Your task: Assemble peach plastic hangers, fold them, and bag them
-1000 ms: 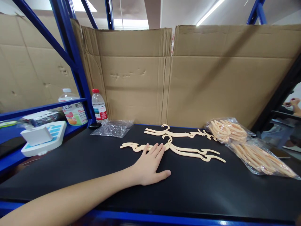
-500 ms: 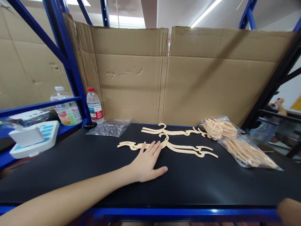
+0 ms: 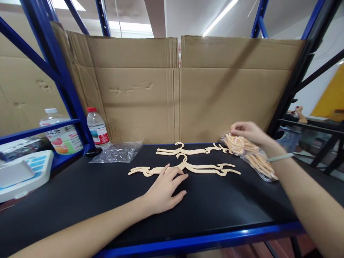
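- Holds the right hand (image 3: pixel 248 132) now over the farther bag (image 3: pixel 243 146), toward the far right corner of the bench (image 3: pixel 215 208); half a second ago, seen only as a blur by the near edge, toward its right end.
- Shows its fingers curled downward at this bag; impossible to tell if gripping the film.
- Keeps the left hand (image 3: pixel 165 188) on the left arms of the near hangers (image 3: pixel 201 169), fingers open and apart, now more bent than before, gripping nothing.
- Leaves the near hangers at the middle of the bench, and the far hangers (image 3: pixel 195 151) close to its far edge, as before.
- Made of smooth, matte, cream material: slender arms, round hooks, curved tips.
- Packed with similar cream pieces: the farther bag and the nearer bag (image 3: pixel 259 165), both of shiny, wrinkled clear film.
- Near the far left corner: a crumpled, transparent sheet of plastic (image 3: pixel 116 152).
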{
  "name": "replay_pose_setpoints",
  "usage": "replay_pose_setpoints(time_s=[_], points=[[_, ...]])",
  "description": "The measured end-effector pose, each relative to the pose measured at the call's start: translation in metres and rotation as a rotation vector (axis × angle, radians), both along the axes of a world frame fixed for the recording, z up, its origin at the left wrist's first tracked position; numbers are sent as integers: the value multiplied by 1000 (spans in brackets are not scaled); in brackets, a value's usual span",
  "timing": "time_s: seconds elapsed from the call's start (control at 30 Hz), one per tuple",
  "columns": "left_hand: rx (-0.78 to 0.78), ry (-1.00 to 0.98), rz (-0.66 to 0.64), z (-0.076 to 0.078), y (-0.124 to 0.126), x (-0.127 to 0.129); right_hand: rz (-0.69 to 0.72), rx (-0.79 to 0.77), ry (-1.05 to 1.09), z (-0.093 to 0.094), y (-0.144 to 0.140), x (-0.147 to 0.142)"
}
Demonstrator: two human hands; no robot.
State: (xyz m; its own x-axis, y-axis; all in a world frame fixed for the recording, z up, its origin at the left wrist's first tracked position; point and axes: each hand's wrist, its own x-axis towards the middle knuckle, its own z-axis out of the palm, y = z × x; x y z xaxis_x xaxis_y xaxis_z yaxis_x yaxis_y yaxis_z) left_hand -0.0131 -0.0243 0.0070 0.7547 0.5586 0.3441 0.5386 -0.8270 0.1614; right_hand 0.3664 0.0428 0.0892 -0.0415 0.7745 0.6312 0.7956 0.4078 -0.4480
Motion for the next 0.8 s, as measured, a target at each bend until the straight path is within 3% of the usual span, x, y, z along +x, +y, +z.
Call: replay_pose_setpoints(time_s=[0.07,0.13,0.37,0.63,0.8], points=[[-4,-7,0,1,0,1,-45,-131,-285,-18,16,-7],[-10,-12,1,2,0,1,-112,-158,-448,-35,28,-13],[-56,-22,-17,2,2,1,-309,-208,-803,-64,31,-18],[-69,-4,-7,3,3,3,-430,-258,-890,-78,33,-18],[-55,-33,-21,3,3,2,-480,-207,-845,-71,30,-21]])
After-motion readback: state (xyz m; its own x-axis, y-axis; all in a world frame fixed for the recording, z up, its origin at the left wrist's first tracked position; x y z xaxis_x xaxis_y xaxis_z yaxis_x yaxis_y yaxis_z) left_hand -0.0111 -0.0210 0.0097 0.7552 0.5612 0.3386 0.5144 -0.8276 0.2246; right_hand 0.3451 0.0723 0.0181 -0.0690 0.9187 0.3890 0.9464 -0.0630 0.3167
